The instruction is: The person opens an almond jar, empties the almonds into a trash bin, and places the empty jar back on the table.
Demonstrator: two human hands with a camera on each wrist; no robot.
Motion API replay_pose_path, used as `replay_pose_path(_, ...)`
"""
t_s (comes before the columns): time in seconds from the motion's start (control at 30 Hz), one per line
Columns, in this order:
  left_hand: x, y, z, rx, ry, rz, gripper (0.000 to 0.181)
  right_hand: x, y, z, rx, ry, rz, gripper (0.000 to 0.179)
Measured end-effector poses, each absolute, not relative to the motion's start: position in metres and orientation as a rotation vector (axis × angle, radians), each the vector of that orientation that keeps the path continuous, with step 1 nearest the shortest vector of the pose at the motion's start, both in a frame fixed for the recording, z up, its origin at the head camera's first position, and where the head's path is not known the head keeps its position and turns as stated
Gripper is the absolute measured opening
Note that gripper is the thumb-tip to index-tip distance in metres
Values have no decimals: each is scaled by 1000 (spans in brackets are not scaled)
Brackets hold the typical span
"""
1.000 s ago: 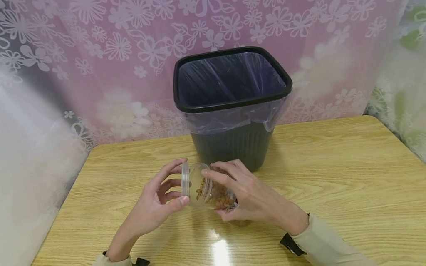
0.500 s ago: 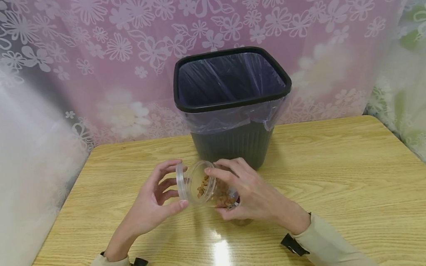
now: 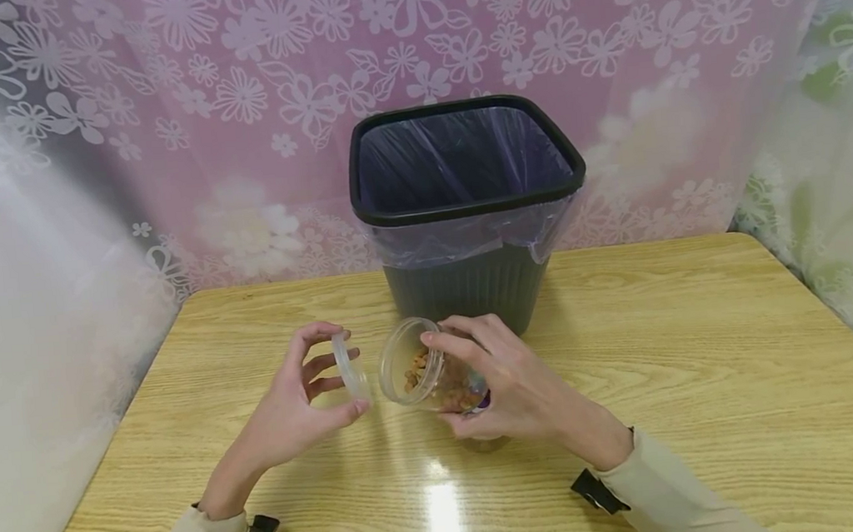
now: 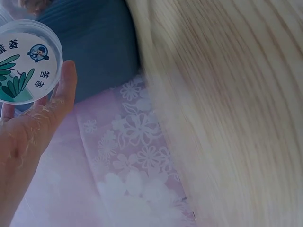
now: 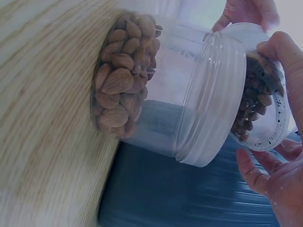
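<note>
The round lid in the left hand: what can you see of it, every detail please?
The round lid looks like translucent plastic; its printed white face shows green leaves, a blue emblem and dark characters. It is tilted, nearly on edge, above the table, apart from the open jar. The fingers of the left hand hold it by its rim.
</note>
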State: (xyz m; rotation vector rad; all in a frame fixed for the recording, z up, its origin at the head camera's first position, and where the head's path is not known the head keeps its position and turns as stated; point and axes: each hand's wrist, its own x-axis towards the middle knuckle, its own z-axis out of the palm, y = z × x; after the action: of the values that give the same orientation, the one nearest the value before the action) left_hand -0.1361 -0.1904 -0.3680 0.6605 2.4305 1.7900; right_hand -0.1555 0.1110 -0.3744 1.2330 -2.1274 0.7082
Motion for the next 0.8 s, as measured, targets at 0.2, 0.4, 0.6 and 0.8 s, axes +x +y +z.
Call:
replay_pose_path(0.2, -144, -200, -373, 579, 2534, 1686, 84, -154, 113, -374, 1222, -2128, 701, 92)
replay_pose_path(0.4, -153, -208, -381, 537, 2702, 1514, 85, -154, 117, -374, 1213, -2122, 683, 91)
replay_pose_path(0.6, -158, -214, -384, 511, 2752, 1449, 84, -154, 121, -374, 1215, -2122, 701, 89)
replay_pose_path(0.8, -164, -218, -385, 491, 2753, 1425, 83, -154, 125, -374, 1218, -2108, 707, 81)
